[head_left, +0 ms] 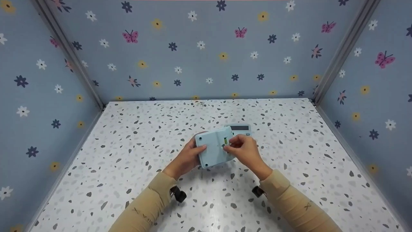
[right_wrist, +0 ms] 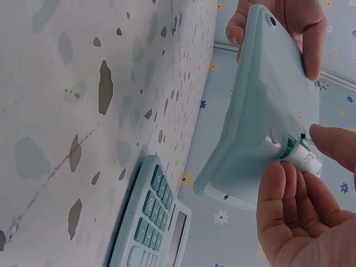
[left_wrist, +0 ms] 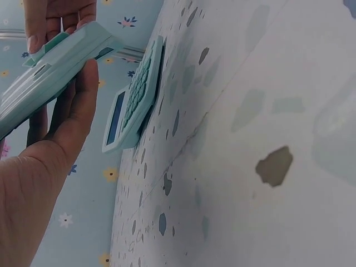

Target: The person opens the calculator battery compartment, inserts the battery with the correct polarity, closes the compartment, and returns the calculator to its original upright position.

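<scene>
My left hand [head_left: 186,158] grips a mint-green calculator [head_left: 211,150] turned back side up, its thumb on the back and fingers beneath. A small green battery [head_left: 226,140] shows in the open compartment on that back. At the compartment, my right hand [head_left: 247,152] pinches a small battery cover [left_wrist: 49,49] between thumb and fingers. That cover is pale mint and tilted away from the back in the left wrist view; fingers partly hide it. Behind the held calculator, a second mint calculator [right_wrist: 150,219] lies on the table with keys up, partly covered in the head view.
The white speckled table [head_left: 128,180] is bounded by blue flower-patterned walls [head_left: 206,48] at the back and both sides. Black wrist cameras [head_left: 179,194] hang at both sleeves.
</scene>
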A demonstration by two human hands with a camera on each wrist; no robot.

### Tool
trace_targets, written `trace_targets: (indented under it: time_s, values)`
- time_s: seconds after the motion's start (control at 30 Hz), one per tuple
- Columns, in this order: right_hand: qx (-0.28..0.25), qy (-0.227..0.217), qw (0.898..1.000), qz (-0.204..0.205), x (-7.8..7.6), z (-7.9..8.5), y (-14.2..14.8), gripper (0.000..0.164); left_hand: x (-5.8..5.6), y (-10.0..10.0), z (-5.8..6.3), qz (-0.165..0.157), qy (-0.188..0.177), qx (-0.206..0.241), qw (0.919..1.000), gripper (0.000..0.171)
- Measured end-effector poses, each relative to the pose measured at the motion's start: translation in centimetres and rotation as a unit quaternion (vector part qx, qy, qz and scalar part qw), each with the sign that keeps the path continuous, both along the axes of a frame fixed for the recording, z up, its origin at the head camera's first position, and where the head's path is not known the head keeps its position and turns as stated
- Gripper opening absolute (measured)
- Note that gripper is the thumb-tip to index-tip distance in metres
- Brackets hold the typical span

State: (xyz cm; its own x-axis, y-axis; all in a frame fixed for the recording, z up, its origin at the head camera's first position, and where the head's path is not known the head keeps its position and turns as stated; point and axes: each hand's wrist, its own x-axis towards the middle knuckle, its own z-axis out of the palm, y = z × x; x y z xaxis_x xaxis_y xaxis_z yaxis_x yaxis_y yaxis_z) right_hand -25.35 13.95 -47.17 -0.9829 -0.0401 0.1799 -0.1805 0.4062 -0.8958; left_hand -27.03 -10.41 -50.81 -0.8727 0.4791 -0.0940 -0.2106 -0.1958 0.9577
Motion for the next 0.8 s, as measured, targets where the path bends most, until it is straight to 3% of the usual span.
trace_targets:
  time_s: [0.5,0.8]
  values:
    - [0.024,0.000,1.000,-0.014,-0.02,0.02,-0.29,0.023,0.17,0.33,-0.04,0.014,-0.008,0.005,0.9999,0.064]
    - [0.029,-0.002,1.000,-0.012,-0.08,-0.10,-0.31,0.024,0.18,0.42,-0.10,0.005,0.001,0.007,1.0000,0.063]
